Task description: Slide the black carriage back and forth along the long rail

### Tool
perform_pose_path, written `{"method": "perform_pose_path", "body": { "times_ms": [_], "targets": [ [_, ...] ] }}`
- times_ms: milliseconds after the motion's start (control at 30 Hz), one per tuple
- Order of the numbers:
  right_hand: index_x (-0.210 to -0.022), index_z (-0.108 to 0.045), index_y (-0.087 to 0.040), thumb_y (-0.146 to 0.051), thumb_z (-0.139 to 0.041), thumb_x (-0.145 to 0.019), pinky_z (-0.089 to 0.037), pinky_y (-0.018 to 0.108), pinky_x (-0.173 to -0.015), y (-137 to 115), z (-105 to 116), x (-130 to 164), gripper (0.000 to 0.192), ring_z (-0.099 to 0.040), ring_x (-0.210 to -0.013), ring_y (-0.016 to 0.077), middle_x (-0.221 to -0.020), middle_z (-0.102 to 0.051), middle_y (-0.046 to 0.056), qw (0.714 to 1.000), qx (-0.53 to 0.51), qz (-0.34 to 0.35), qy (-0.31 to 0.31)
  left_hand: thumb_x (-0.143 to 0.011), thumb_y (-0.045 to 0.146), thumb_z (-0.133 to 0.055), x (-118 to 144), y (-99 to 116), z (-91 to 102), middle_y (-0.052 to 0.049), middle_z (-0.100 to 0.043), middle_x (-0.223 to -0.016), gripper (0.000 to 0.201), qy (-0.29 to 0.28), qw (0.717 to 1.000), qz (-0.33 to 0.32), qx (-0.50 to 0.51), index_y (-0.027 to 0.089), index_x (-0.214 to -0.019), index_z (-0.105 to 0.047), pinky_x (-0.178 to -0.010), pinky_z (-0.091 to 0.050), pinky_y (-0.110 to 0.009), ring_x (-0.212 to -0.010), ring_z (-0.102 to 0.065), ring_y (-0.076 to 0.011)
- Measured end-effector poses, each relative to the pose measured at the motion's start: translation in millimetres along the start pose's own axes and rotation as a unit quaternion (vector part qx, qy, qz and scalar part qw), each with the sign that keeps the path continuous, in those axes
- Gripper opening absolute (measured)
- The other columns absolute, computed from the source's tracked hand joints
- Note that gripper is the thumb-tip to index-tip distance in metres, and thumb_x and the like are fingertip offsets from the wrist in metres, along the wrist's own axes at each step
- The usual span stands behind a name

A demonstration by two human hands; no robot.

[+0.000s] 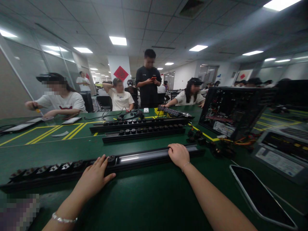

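Note:
A long black power strip [141, 158] lies across the green table [149, 199] in front of me, with several sockets set in its left part and a bare shiny channel on its right part. My left hand [92, 178] rests flat on the strip, fingertips touching a socket near its middle. My right hand [178, 154] is curled over the strip's right part, gripping its top edge.
Two more black power strips [141, 128] lie further back. An open computer case [232, 110] stands at the right, loose black sockets [199, 138] beside it. A phone [261, 195] lies face up near my right arm. Several people sit or stand at the far edge.

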State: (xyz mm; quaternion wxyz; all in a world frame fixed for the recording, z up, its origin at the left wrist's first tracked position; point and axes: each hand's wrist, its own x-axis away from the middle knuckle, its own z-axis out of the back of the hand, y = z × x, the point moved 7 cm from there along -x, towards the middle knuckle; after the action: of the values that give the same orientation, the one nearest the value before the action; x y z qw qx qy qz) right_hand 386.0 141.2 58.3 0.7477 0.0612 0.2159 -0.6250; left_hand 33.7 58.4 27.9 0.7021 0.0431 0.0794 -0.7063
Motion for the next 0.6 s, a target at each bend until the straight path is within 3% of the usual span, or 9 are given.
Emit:
{"method": "perform_pose_path", "body": {
  "times_ms": [300,600],
  "targets": [
    [-0.096,-0.067,-0.022,-0.024,-0.038,-0.082,-0.034,0.029,-0.088,-1.8,1.6,1.0,0.033,-0.056,-0.097,0.0170,-0.102,-0.067,0.003,1.000,-0.004,0.002,0.003,-0.075,0.059,-0.040,1.8,11.5,3.4,-0.018,-0.031,-0.143,0.075,0.005,0.999,0.023,-0.031,0.013,-0.134,-0.038,-0.097,-0.033,-0.052,-0.131,-0.028,-0.0343],
    [-0.097,-0.067,-0.021,-0.024,-0.036,-0.083,-0.034,0.029,-0.088,-0.3,1.7,0.5,0.034,-0.056,-0.098,0.0168,-0.103,-0.067,0.002,1.000,-0.008,0.002,0.007,-0.077,0.059,-0.036,-2.1,17.6,-0.5,-0.015,-0.032,-0.143,0.079,0.016,0.999,-0.031,-0.017,0.004,-0.135,-0.034,-0.105,-0.029,-0.041,-0.132,-0.029,-0.0264]
  ]
}}
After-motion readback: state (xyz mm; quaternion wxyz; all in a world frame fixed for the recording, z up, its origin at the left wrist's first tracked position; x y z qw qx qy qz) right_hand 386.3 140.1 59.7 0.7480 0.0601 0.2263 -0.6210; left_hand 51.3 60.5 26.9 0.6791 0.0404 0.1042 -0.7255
